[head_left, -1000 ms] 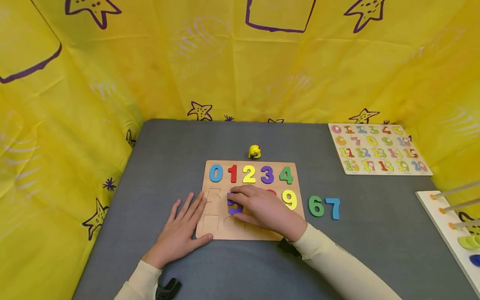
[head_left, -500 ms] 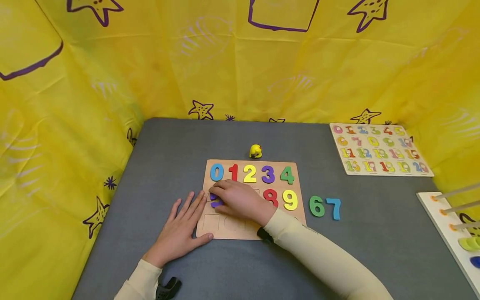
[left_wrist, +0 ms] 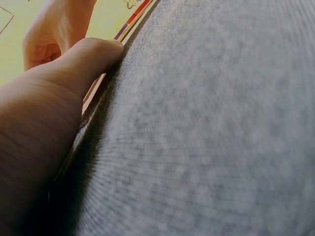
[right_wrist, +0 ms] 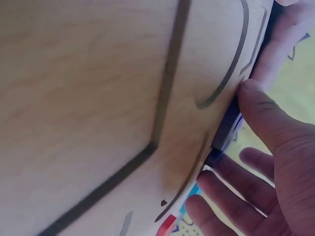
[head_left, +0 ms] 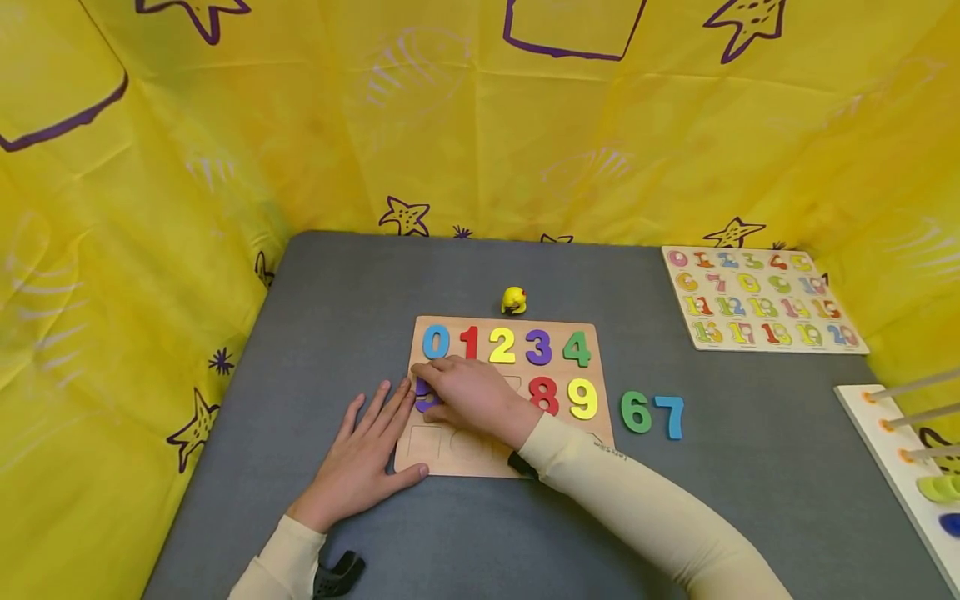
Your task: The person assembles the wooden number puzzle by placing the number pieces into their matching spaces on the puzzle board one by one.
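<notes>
A wooden number board (head_left: 465, 460) lies on the grey table. My right hand (head_left: 480, 400) pinches a purple number 5 (head_left: 424, 404) over the first recess of the middle row, and its fingers partly cover the piece. In the right wrist view, thumb and fingers are on either side of the purple piece (right_wrist: 229, 125). My left hand (head_left: 365, 462) rests flat with fingers straight, its fingertips and thumb at the board's left edge. Coloured numbers 0 to 4 fill the top row, with a red 8 (head_left: 543, 395) and a yellow 9 (head_left: 582, 398) below.
A green 6 (head_left: 636, 412) and a blue 7 (head_left: 671, 417) lie right of the board. Behind it stands a small yellow toy (head_left: 513, 301). A second number board (head_left: 765, 300) lies at the back right, and a white pegged base (head_left: 888, 454) at the right edge.
My right hand has carried the purple 5 leftward across the board to the first middle-row recess, uncovering the red 8. The left hand has stayed at the board's edge.
</notes>
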The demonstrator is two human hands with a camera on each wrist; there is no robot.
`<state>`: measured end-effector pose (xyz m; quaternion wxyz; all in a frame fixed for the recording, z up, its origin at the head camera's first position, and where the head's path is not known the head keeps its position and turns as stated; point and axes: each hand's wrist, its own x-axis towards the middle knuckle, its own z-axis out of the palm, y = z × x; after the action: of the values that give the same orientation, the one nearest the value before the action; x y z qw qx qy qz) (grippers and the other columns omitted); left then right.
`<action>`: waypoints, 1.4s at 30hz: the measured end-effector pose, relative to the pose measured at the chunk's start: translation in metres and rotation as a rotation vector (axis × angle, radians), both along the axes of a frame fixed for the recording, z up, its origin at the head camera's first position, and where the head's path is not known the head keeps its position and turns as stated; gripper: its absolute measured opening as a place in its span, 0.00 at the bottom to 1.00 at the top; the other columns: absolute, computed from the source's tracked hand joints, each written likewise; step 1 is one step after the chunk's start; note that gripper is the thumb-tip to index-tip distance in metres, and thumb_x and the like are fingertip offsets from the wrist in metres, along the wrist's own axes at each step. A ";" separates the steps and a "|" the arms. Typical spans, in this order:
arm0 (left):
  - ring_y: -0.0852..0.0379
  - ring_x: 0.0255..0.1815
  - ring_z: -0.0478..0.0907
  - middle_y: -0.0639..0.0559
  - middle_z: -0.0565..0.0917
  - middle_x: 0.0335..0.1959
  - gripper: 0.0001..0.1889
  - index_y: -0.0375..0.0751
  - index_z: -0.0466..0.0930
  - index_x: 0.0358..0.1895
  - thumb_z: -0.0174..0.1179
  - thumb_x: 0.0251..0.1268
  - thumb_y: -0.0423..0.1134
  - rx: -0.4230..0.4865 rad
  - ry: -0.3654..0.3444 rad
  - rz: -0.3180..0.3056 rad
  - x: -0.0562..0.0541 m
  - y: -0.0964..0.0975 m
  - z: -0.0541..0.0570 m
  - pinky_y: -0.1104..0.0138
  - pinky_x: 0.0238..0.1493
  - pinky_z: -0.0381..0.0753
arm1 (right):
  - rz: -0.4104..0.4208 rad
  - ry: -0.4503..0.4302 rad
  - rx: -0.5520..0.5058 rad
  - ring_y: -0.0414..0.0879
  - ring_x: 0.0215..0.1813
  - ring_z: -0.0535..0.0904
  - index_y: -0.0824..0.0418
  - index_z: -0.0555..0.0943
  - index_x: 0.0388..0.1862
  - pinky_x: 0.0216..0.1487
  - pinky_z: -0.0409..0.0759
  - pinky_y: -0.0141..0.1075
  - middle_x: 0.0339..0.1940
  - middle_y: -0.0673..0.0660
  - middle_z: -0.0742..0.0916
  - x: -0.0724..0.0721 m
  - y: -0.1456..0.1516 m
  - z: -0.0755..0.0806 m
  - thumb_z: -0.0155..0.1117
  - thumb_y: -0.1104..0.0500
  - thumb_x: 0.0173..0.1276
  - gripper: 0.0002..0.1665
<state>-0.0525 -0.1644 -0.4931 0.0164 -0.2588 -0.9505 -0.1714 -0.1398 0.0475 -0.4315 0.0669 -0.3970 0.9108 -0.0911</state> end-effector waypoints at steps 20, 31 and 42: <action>0.41 0.83 0.40 0.48 0.46 0.84 0.55 0.41 0.47 0.83 0.57 0.64 0.72 -0.014 -0.009 0.004 0.000 0.000 0.003 0.40 0.75 0.37 | 0.012 0.093 0.048 0.47 0.61 0.82 0.57 0.71 0.75 0.55 0.82 0.40 0.61 0.52 0.85 0.002 -0.002 0.003 0.71 0.39 0.65 0.44; 0.43 0.83 0.40 0.49 0.46 0.84 0.54 0.42 0.48 0.83 0.57 0.63 0.72 -0.023 -0.001 0.014 -0.002 0.000 0.000 0.41 0.75 0.38 | 0.013 0.112 0.084 0.48 0.61 0.82 0.56 0.72 0.74 0.51 0.84 0.41 0.62 0.53 0.85 0.002 -0.004 0.006 0.71 0.37 0.65 0.44; 0.46 0.83 0.37 0.52 0.44 0.84 0.55 0.44 0.46 0.83 0.57 0.62 0.73 -0.027 -0.027 0.028 -0.001 0.001 0.001 0.43 0.76 0.35 | 0.021 0.075 0.043 0.46 0.58 0.83 0.56 0.73 0.73 0.50 0.84 0.40 0.61 0.52 0.85 0.000 -0.002 0.005 0.72 0.40 0.65 0.41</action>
<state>-0.0536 -0.1636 -0.4922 0.0023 -0.2434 -0.9563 -0.1618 -0.1400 0.0458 -0.4265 0.0420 -0.4082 0.9102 -0.0559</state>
